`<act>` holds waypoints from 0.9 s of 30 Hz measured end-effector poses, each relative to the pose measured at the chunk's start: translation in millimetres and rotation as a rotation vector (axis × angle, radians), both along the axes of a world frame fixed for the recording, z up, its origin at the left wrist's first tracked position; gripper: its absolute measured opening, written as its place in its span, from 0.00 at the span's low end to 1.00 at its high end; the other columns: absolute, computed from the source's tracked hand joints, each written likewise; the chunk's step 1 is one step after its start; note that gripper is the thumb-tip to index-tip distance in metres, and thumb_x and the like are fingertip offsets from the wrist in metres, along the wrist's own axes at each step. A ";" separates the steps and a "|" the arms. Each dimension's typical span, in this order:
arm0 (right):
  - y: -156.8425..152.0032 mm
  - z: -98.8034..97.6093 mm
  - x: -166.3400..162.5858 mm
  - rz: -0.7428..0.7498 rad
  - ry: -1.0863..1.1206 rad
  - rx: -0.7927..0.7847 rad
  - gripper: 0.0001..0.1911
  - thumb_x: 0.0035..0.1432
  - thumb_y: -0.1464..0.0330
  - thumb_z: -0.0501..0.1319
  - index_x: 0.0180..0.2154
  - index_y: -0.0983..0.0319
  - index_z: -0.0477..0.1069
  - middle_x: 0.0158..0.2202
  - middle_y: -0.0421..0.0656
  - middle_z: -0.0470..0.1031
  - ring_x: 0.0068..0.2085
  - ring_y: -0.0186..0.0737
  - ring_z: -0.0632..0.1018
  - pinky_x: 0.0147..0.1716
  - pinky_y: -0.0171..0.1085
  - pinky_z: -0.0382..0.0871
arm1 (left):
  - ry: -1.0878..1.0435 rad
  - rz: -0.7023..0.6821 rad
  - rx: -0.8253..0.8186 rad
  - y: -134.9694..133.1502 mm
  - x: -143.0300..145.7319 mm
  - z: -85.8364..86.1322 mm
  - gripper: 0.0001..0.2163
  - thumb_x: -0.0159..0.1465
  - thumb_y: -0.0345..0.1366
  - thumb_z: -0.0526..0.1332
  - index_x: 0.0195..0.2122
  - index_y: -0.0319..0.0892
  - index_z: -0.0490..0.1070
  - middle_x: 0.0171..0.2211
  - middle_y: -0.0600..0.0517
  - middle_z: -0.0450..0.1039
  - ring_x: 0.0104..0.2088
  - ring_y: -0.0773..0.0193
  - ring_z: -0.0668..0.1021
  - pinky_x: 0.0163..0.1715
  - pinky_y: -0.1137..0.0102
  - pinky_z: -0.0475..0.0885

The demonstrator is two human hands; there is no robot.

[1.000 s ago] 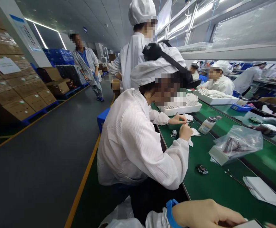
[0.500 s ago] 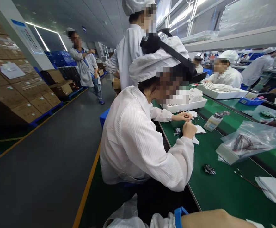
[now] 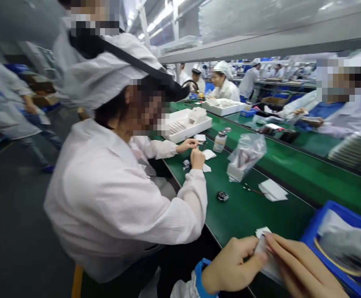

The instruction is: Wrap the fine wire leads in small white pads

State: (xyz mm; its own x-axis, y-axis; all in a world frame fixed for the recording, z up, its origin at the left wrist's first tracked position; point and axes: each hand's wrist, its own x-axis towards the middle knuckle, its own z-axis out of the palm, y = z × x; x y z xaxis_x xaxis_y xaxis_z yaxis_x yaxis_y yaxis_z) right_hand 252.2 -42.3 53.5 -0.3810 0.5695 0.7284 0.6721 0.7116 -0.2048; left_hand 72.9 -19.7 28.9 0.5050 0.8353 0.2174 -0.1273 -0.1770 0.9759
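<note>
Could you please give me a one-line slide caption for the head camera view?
Both hands, left hand and right hand, pinch a small white piece over the green bench beside a blue bin.

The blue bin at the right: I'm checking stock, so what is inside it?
Inside the blue bin lies a crumpled clear plastic bag with a yellowish curved strip along its edge. What the bag holds is blurred, and the bin's floor is covered.

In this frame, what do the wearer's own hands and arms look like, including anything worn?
Both hands are bare, with no gloves or rings visible. The left hand comes out of a white sleeve ending in a bright blue wristband. The right hand shows only fingers and part of its back; its wrist and sleeve lie outside the picture.
</note>
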 end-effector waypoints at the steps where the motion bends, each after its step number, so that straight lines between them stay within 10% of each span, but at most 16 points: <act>1: -1.5 0.9 -0.7 -0.032 -0.014 -0.015 0.16 0.64 0.76 0.57 0.51 0.63 0.74 0.47 0.49 0.79 0.44 0.42 0.80 0.43 0.37 0.73 | -0.001 0.001 -0.016 -0.5 1.9 -0.7 0.11 0.69 0.37 0.55 0.30 0.39 0.64 0.25 0.57 0.58 0.26 0.71 0.62 0.28 0.75 0.58; 11: 4.4 4.6 -16.8 -0.116 0.249 -0.258 0.10 0.63 0.77 0.60 0.43 0.60 0.74 0.40 0.44 0.81 0.40 0.39 0.80 0.41 0.39 0.75 | 0.023 -0.031 -0.220 0.0 12.4 -14.4 0.14 0.71 0.45 0.52 0.34 0.39 0.65 0.25 0.57 0.61 0.26 0.70 0.63 0.27 0.75 0.59; 19: 7.6 20.8 -9.2 -0.113 0.223 -0.557 0.10 0.62 0.71 0.63 0.46 0.59 0.75 0.42 0.43 0.81 0.42 0.38 0.81 0.41 0.36 0.77 | 0.182 -0.068 -0.051 4.1 5.3 -10.0 0.14 0.72 0.40 0.51 0.29 0.41 0.62 0.21 0.60 0.55 0.23 0.72 0.61 0.25 0.74 0.54; 27: 9.1 8.2 -15.7 -0.100 0.252 -0.376 0.13 0.61 0.76 0.63 0.46 0.59 0.77 0.41 0.44 0.82 0.40 0.38 0.82 0.40 0.38 0.77 | 0.209 -0.073 -0.069 4.6 3.9 -10.8 0.14 0.72 0.41 0.50 0.31 0.41 0.64 0.22 0.58 0.59 0.23 0.71 0.63 0.25 0.73 0.55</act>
State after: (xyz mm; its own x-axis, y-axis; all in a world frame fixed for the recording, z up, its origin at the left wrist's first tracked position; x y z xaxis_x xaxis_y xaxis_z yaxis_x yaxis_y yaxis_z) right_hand 236.5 -33.3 61.7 -0.1481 0.8367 0.5272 0.6299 0.4907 -0.6020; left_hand 76.8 -15.1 18.1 0.5927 0.8042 0.0450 0.0691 -0.1065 0.9919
